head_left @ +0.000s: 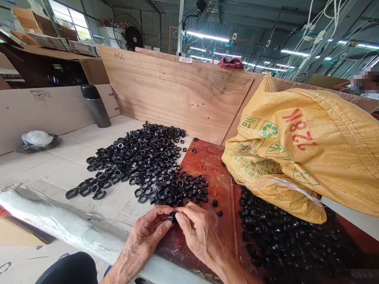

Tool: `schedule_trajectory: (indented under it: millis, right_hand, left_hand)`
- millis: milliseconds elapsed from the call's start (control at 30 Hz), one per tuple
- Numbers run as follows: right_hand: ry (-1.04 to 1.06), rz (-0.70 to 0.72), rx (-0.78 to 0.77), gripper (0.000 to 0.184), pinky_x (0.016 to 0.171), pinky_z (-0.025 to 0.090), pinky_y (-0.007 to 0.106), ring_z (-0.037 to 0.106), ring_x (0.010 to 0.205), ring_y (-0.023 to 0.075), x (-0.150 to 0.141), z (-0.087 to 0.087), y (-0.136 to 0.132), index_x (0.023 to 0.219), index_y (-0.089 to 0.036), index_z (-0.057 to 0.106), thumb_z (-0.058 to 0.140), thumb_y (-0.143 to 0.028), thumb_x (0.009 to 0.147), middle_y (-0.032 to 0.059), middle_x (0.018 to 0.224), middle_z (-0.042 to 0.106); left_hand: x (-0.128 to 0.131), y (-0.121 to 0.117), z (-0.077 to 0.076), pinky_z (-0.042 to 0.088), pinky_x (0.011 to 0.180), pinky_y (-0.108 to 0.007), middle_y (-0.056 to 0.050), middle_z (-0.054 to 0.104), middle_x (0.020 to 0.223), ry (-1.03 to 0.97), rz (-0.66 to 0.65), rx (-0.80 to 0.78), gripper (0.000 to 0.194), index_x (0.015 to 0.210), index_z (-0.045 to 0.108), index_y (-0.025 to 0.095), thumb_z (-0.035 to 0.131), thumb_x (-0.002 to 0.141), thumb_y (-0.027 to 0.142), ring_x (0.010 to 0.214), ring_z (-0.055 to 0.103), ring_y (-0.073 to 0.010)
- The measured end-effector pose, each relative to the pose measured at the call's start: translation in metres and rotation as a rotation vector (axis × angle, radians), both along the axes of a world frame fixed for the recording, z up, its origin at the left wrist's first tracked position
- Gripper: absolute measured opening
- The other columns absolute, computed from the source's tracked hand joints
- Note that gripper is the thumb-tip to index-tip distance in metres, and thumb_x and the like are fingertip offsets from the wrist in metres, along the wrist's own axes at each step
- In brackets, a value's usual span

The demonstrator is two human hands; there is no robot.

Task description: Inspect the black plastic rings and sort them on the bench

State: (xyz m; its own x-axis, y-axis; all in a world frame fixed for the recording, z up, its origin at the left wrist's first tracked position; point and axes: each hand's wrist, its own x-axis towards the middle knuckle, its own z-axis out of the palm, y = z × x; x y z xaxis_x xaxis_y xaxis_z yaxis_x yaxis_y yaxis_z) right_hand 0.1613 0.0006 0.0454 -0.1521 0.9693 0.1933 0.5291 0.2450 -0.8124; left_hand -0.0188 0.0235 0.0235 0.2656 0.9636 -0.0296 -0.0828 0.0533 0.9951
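Observation:
Between the fingertips of both hands sits a small black ring-like part (171,217). My left hand (148,230) pinches it from the left with thumb and forefinger. From the right, the thumb and fingers of my right hand (195,227) close on the same part. Just beyond my hands spreads a heap of black plastic rings (145,157), lying partly on white tiles and partly on a red-brown board (216,169). Two small black pieces (215,203) lie loose to the right of my hands. The inner faces of my fingers are hidden.
A yellow woven sack (302,138) leans at right, over a pile of small black parts (281,232). Plywood panels (174,90) wall off the back. A dark flask (95,106) and a clear plastic bag (37,139) stand at left. Plastic wrapping (68,228) covers the front edge.

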Motion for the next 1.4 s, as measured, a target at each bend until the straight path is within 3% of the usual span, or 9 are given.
schedule_trajectory:
  millis: [100,200,333,467,833,1067,1133,1267,1400]
  right_hand:
    - [0.201,-0.018,-0.124,0.023,0.065,0.052,0.021,0.069,0.07,0.0137,-0.002,-0.001,-0.001,0.106,-0.02,0.067,0.051,-0.036,0.104,0.0018,0.085,0.067]
    - [0.271,-0.054,-0.08,0.013,0.071,0.054,0.022,0.07,0.08,0.015,-0.004,-0.007,-0.001,0.102,-0.02,0.067,0.06,-0.029,0.098,0.0026,0.093,0.068]
    - [0.292,-0.037,-0.012,0.027,0.071,0.052,0.022,0.064,0.082,0.0142,-0.003,-0.013,0.002,0.112,-0.023,0.071,0.065,-0.016,0.087,0.002,0.101,0.067]
    - [0.331,-0.06,0.002,0.021,0.067,0.05,0.022,0.062,0.077,0.0133,-0.002,-0.01,0.004,0.101,-0.022,0.073,0.065,-0.014,0.084,0.0013,0.098,0.067]
    - [0.092,-0.106,0.008,0.025,0.073,0.052,0.023,0.069,0.078,0.0161,-0.002,-0.008,0.0,0.118,-0.023,0.067,0.067,-0.032,0.094,0.0023,0.093,0.073]
    - [0.067,0.035,0.005,0.016,0.065,0.049,0.02,0.067,0.07,0.0135,0.002,0.004,-0.004,0.11,-0.021,0.063,0.061,-0.029,0.096,0.0007,0.084,0.071]
    - [-0.01,0.018,-0.003,0.014,0.058,0.043,0.021,0.062,0.061,0.0119,0.004,0.004,-0.003,0.097,-0.02,0.065,0.058,-0.032,0.099,-0.0013,0.072,0.066]
    - [-0.17,-0.069,0.056,0.044,0.054,0.032,0.024,0.049,0.054,0.0106,0.004,-0.005,0.0,0.064,-0.02,0.052,0.054,-0.042,0.102,-0.0022,0.058,0.053]
    - [-0.117,-0.149,0.031,0.038,0.053,0.033,0.023,0.05,0.053,0.0105,0.001,-0.008,0.0,0.072,-0.02,0.057,0.058,-0.045,0.1,-0.0033,0.058,0.054]
  left_hand:
    - [0.0,0.0,-0.001,0.06,0.086,-0.026,-0.002,0.078,0.099,-0.048,0.007,-0.058,0.031,0.104,0.076,0.024,0.076,0.084,0.048,0.092,0.074,-0.0209]
    - [0.0,0.001,-0.002,0.06,0.082,-0.025,-0.001,0.079,0.097,-0.086,-0.03,-0.095,0.031,0.105,0.075,0.024,0.077,0.084,0.046,0.089,0.074,-0.02]
    - [0.0,0.0,0.0,0.059,0.083,-0.024,-0.002,0.079,0.1,-0.099,-0.019,-0.115,0.032,0.104,0.076,0.023,0.079,0.082,0.046,0.093,0.074,-0.0206]
    - [0.003,-0.003,0.008,0.06,0.082,-0.025,-0.002,0.079,0.095,-0.102,0.042,-0.153,0.035,0.102,0.076,0.023,0.082,0.078,0.048,0.089,0.073,-0.0204]
    - [0.003,-0.003,0.003,0.061,0.082,-0.024,-0.003,0.079,0.1,-0.055,0.045,-0.053,0.031,0.098,0.077,0.024,0.08,0.079,0.048,0.093,0.075,-0.022]
    - [-0.001,-0.003,0.002,0.06,0.082,-0.022,-0.002,0.078,0.098,-0.06,0.015,-0.067,0.029,0.103,0.077,0.025,0.078,0.083,0.046,0.091,0.074,-0.02]
    - [-0.002,-0.003,0.001,0.059,0.079,-0.021,-0.002,0.078,0.097,-0.064,0.009,-0.064,0.027,0.102,0.077,0.025,0.077,0.084,0.045,0.088,0.074,-0.0188]
    - [-0.004,-0.001,-0.006,0.059,0.081,-0.023,-0.004,0.077,0.101,-0.05,-0.081,-0.018,0.026,0.104,0.077,0.024,0.076,0.086,0.043,0.091,0.073,-0.0204]
    - [-0.006,0.001,-0.01,0.06,0.086,-0.027,-0.004,0.078,0.101,-0.07,-0.135,-0.065,0.027,0.108,0.075,0.024,0.075,0.088,0.042,0.094,0.073,-0.022]
